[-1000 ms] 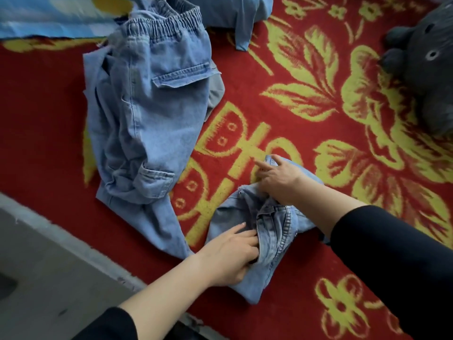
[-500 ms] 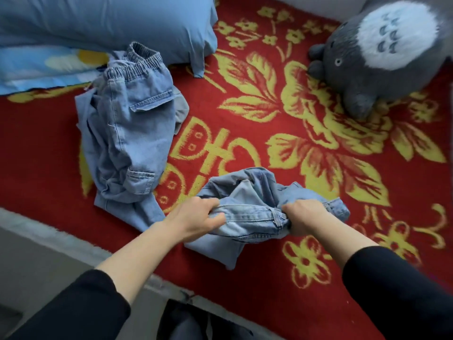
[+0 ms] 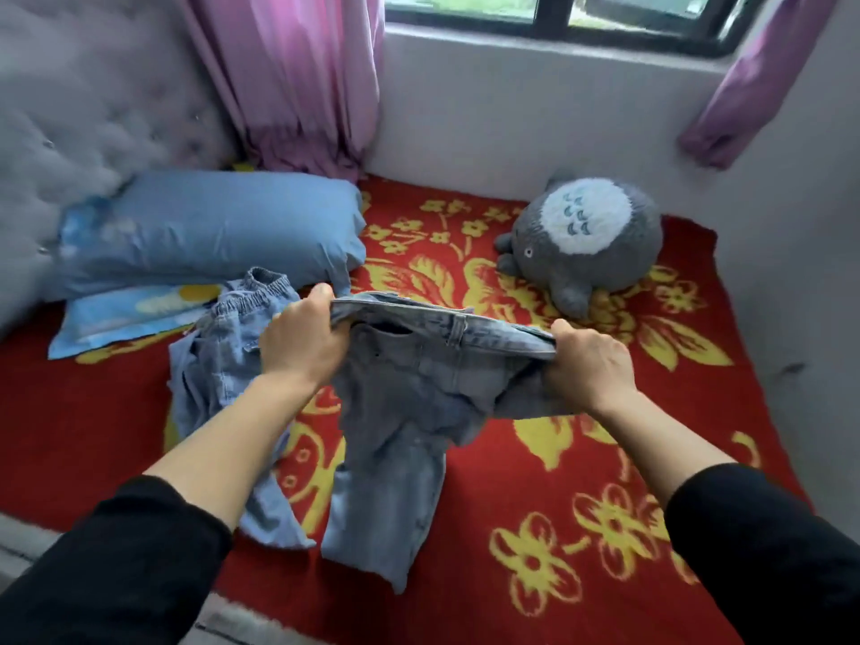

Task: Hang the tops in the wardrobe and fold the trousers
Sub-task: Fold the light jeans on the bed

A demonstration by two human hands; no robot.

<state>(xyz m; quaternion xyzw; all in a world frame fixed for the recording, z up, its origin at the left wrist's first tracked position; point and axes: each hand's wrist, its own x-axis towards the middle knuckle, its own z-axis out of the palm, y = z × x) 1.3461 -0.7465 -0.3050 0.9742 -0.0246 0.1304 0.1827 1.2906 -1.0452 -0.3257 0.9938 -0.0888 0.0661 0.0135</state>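
I hold a pair of light blue jeans (image 3: pixel 409 412) up by the waistband above the bed. My left hand (image 3: pixel 302 342) grips the waistband's left end and my right hand (image 3: pixel 588 365) grips its right end, pulling it taut between them. The legs hang down and their ends touch the red blanket (image 3: pixel 558 481). A second pair of blue jeans (image 3: pixel 218 360) with an elastic waist lies crumpled on the blanket to the left, partly behind my left forearm.
A blue pillow (image 3: pixel 209 230) lies at the head of the bed by a padded grey headboard (image 3: pixel 70 109). A grey plush toy (image 3: pixel 586 235) sits at the back right under the window. Pink curtains (image 3: pixel 302 76) hang behind. The bed's near edge runs bottom left.
Both hands gathered the crumpled jeans off the blanket, took the waistband ends and lifted them up, spreading the waistband wide. The view tilted up to show the headboard, curtains and window.
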